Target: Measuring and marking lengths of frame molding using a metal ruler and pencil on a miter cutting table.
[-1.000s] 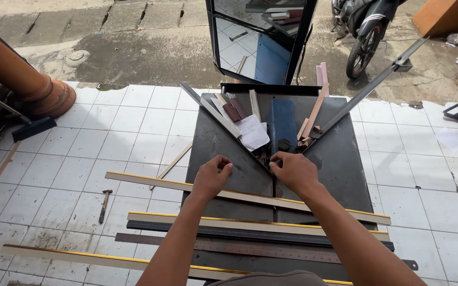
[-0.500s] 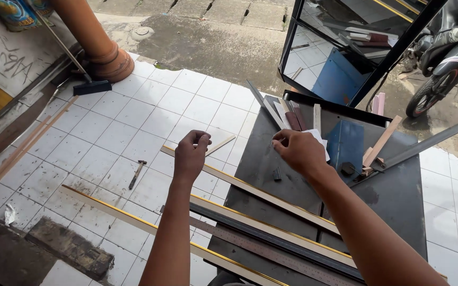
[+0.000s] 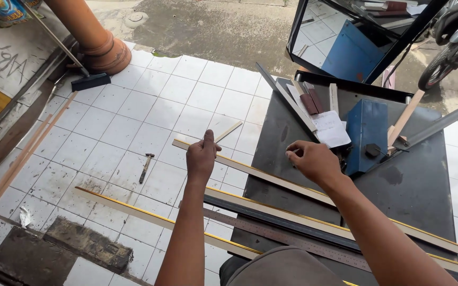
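My left hand grips a long pale moulding strip with a gold edge near its left end, thumb pointing up. The strip runs diagonally from the tiled floor side across a low black table. My right hand hovers just above the same strip at the table's left part, its fingers curled and nothing visible in them. A short wooden offcut lies just beyond my left thumb.
Two more long gold-edged strips and a metal ruler lie nearer me. On the table are a blue box, a white paper and angled metal bars. A hammer lies on the tiles; a mirror and motorcycle stand behind.
My view has swung left. My hands have spread apart: the left one slid out along the strip towards its left end, while the right one stayed over the table.
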